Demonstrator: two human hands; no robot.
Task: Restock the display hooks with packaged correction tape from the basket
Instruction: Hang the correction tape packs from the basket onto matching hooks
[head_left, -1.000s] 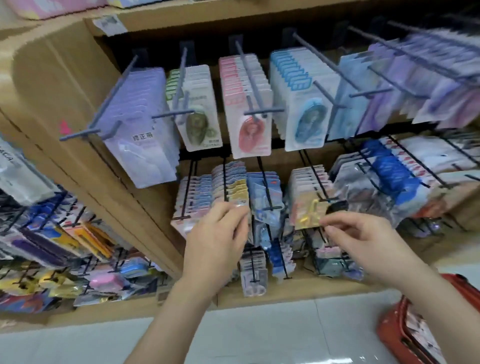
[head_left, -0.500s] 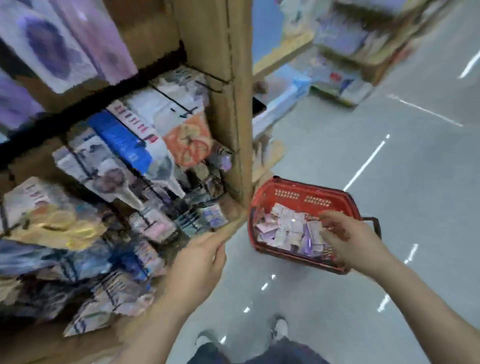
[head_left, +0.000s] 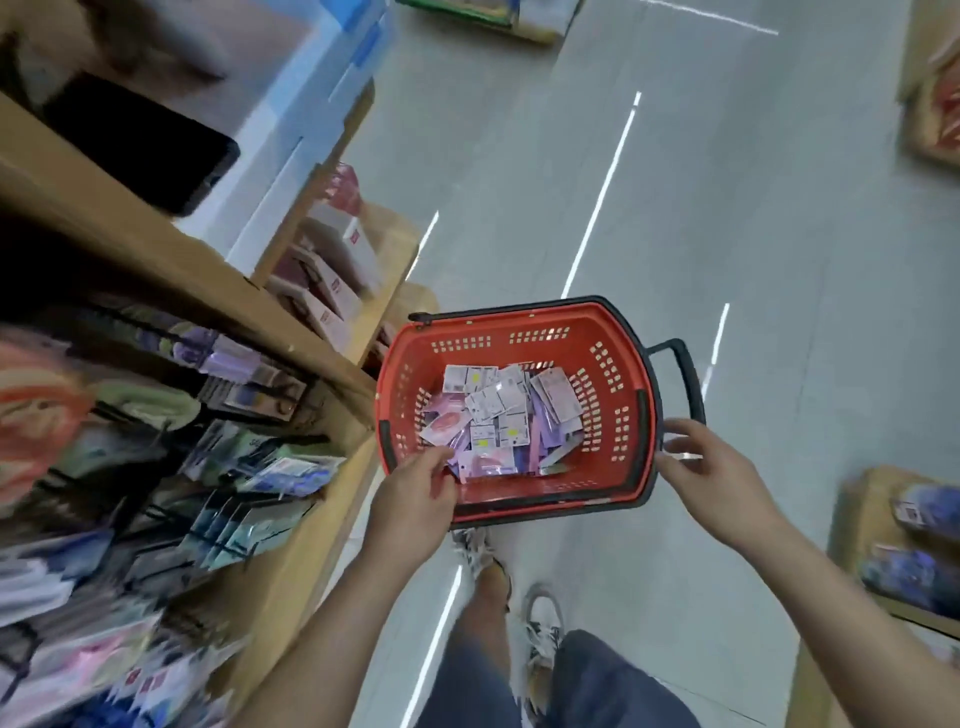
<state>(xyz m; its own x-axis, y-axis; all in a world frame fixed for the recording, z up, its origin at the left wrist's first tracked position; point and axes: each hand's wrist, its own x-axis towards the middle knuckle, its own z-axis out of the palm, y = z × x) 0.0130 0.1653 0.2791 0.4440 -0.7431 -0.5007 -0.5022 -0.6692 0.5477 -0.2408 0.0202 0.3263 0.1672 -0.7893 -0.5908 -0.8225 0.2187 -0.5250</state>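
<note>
This is a shop, in what looks like a stationery aisle. Wooden shelving (head_left: 130, 244) carries rows of black wire hooks (head_left: 156, 431) hung with carded packets (head_left: 291, 473) (blurred, so their print is unreadable). A red plastic shopping basket (head_left: 613, 415) with a black handle stands on the glossy tiled floor (head_left: 779, 260), holding more packs (head_left: 498, 410). Boxes (head_left: 337, 270) sit on a low shelf beyond it, and another stocked display (head_left: 909, 545) stands across the aisle.

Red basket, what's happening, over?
Left hand inside red plastic basket, fingers on pink and purple tape packets, grip unclear. Right hand open by basket's right rim. Nothing blocking.
</note>
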